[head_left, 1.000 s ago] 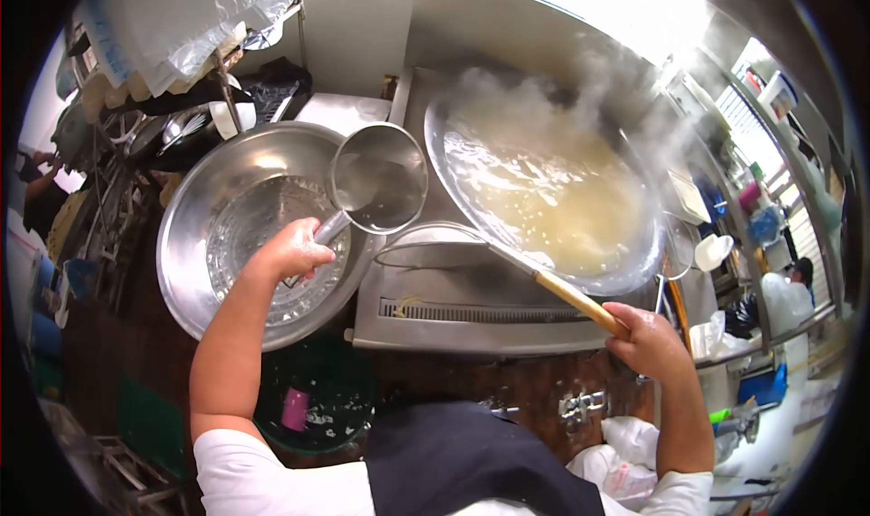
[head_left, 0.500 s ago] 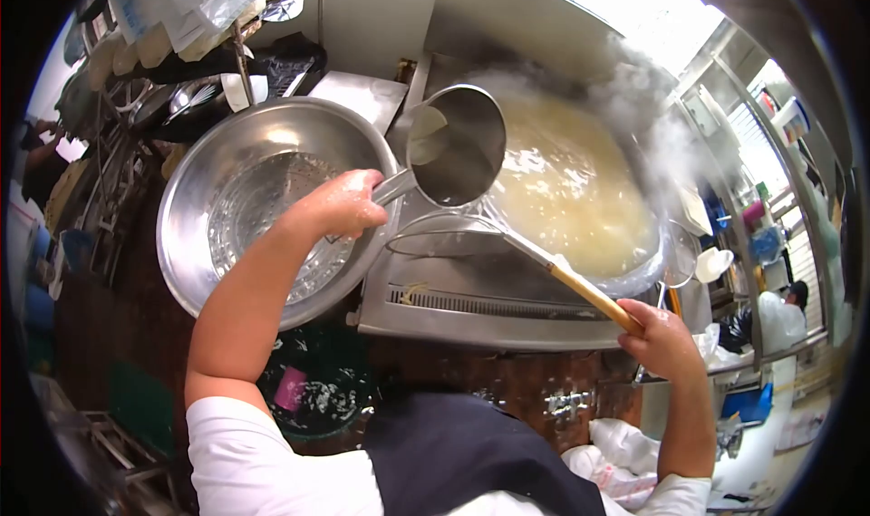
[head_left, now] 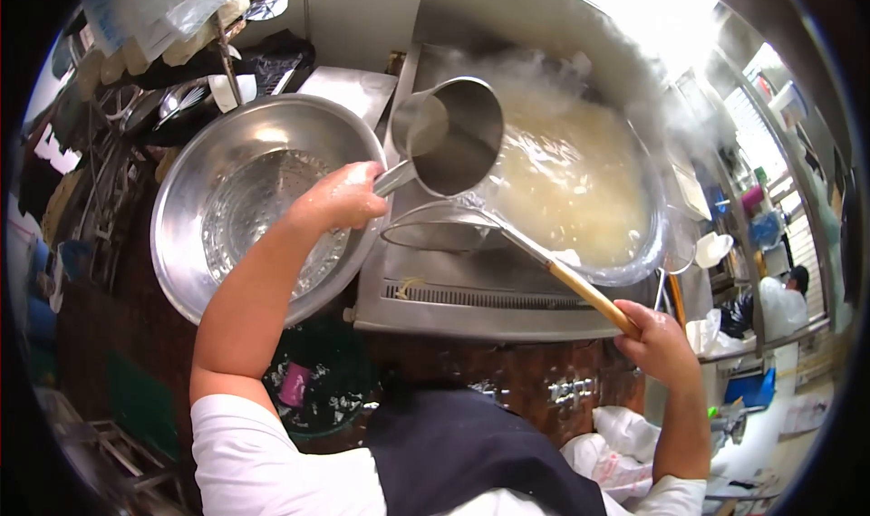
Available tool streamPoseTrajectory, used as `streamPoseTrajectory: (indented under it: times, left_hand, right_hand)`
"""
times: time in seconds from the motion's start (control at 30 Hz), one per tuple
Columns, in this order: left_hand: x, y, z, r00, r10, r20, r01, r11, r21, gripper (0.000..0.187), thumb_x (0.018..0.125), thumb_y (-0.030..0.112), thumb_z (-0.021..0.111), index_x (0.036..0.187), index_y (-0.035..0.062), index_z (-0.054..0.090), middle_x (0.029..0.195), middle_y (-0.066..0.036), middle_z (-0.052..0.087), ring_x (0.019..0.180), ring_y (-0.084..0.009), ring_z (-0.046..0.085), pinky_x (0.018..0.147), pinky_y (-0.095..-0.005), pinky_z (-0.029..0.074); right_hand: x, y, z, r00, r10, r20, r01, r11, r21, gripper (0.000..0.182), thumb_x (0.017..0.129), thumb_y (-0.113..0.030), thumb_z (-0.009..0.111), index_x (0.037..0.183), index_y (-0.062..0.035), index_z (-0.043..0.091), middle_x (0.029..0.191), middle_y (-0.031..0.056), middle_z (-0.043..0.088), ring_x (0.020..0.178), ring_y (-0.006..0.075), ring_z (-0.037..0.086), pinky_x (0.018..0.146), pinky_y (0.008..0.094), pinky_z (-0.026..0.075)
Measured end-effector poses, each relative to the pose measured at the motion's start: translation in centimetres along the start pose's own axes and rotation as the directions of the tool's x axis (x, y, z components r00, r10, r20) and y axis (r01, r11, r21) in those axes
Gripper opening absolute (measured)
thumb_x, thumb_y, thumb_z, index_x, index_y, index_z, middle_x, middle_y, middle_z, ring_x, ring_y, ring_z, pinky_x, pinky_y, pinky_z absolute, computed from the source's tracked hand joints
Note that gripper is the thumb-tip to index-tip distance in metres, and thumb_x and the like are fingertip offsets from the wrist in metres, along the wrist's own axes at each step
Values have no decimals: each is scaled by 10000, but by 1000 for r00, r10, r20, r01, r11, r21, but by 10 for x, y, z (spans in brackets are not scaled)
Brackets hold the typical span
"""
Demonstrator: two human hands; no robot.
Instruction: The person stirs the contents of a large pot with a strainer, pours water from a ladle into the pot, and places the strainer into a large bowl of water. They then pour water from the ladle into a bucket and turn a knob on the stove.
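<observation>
My left hand [head_left: 343, 199] is wrapped round the handle of a large metal dipper [head_left: 464, 134]. The dipper is tipped on its side, its mouth facing the cloudy, steaming liquid [head_left: 575, 176] in a big round pot. A pale reflection or residue shows inside it. In my right hand [head_left: 663, 342] is the wooden handle [head_left: 591, 297] of a round strainer. Its hoop [head_left: 442, 233] lies just below the dipper, over the steel stove top. Beneath my left forearm, a wide steel basin [head_left: 177, 217] holds clear, rippling water.
Steam rises from the pot at the back right. A slotted grate [head_left: 489, 295] runs along the stove front. On the floor below, a pink cup [head_left: 294, 385] floats or rests in a dark green tub [head_left: 331, 416]. White bags [head_left: 621, 453] lie at lower right; a whisk [head_left: 186, 102] sits back left.
The whole view has shifted slightly. The dipper has turned a little in my left hand and sits slightly further left. Both hands keep their holds, and the strainer is nearly in the same place.
</observation>
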State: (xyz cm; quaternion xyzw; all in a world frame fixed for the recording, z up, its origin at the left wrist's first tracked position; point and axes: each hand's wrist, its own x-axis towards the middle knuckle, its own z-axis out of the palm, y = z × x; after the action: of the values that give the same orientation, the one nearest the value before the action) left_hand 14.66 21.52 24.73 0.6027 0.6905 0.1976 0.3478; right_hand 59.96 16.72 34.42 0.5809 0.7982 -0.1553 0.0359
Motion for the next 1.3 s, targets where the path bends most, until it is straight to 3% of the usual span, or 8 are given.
streamPoseTrajectory:
  times: [0.07, 0.17, 0.6, 0.93, 1.07, 1.13, 1.2, 1.3]
  left_hand:
    - [5, -26, 4, 969, 178, -171, -121, 947, 298, 451, 693, 186, 634, 1086, -26, 572, 883, -213, 645, 817, -349, 652, 741, -426, 514]
    - [-10, -30, 0, 982, 53, -182, 10, 945, 327, 329, 724, 169, 600, 1021, 27, 583, 1013, -230, 648, 988, -407, 608, 846, -471, 476]
    - [-33, -46, 3, 971, -20, -236, 110, 920, 376, 401, 706, 166, 617, 1082, 28, 586, 988, -207, 655, 938, -396, 623, 831, -468, 488]
    - [-47, -37, 31, 899, 259, -354, -4, 811, 584, 308, 816, 148, 623, 1113, 79, 578, 982, -149, 674, 880, -359, 657, 779, -458, 530]
    - [-48, -38, 33, 926, 131, -354, 64, 870, 489, 537, 755, 121, 655, 1260, 4, 517, 1100, -171, 644, 1002, -349, 635, 869, -420, 507]
    - [-36, -86, 45, 783, 381, -491, -168, 891, 423, 443, 759, 134, 651, 1157, -31, 549, 949, -185, 680, 865, -357, 667, 773, -408, 532]
    - [-48, -78, 38, 950, 14, -313, -67, 985, -156, 458, 774, 141, 652, 1162, -64, 522, 803, -116, 641, 662, -245, 642, 603, -344, 525]
    - [-73, -77, 51, 931, -189, -314, 23, 886, -464, 400, 813, 169, 649, 1147, 1, 507, 692, -37, 530, 461, -106, 483, 394, -251, 393]
  right_hand:
    - [-3, 8, 7, 1000, -11, -12, 11, 1000, 18, 465, 767, -113, 626, 1229, -75, 593, 1076, 206, 654, 1020, 367, 622, 872, 418, 493]
    - [-7, 15, 15, 999, 8, -45, -5, 997, 72, 504, 738, -120, 718, 1225, -65, 599, 1028, 184, 673, 966, 329, 651, 840, 386, 502]
    - [-15, 10, 21, 996, 85, 2, -84, 987, 139, 457, 782, -130, 643, 1235, -90, 597, 1051, 185, 669, 982, 341, 646, 861, 389, 502]
    - [-25, 19, 42, 993, 7, -121, 7, 993, 115, 439, 795, -149, 666, 1227, -107, 603, 1101, 167, 663, 1010, 335, 638, 863, 393, 512]
    - [-42, 22, 39, 996, 2, -92, -2, 1000, 0, 528, 769, -149, 681, 1279, -144, 547, 1064, 137, 661, 945, 330, 646, 798, 423, 526]
    - [-58, 31, 34, 992, 32, -119, -30, 999, 19, 555, 771, -154, 686, 1303, -149, 530, 1075, 138, 655, 930, 336, 645, 794, 423, 526]
    - [-75, 39, 26, 992, 8, -128, 5, 995, 99, 568, 775, -162, 692, 1317, -147, 522, 1058, 147, 658, 924, 342, 641, 800, 425, 525]
    - [-99, 68, 19, 985, 154, -80, -125, 949, 290, 597, 768, -163, 712, 1335, -144, 524, 1004, 145, 663, 875, 313, 651, 782, 383, 522]
